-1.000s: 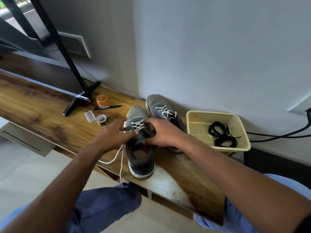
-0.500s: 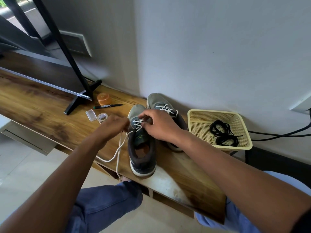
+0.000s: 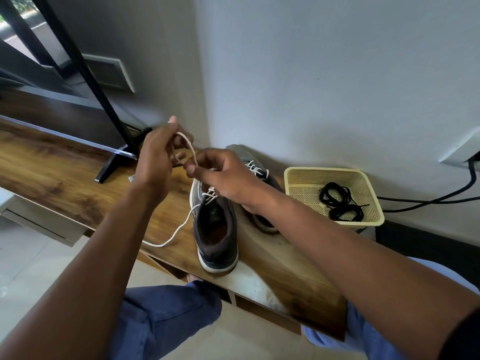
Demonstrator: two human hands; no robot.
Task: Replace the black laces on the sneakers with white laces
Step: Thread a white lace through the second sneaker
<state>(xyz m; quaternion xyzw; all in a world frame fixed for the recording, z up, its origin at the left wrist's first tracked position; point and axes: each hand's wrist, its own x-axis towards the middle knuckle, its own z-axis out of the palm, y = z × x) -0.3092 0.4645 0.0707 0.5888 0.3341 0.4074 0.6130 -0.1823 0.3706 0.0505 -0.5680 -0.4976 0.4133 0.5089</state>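
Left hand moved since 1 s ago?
Yes. The left hand rose off the near grey sneaker, toward the black TV stand leg, pulling the white lace up.

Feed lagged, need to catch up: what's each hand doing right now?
Left hand: pinching the white lace, raised above the near sneaker.
Right hand: pinching the same lace.

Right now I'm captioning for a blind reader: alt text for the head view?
Both hands, left hand and right hand, pull a white lace up from the near sneaker. Black laces lie in a yellow basket.
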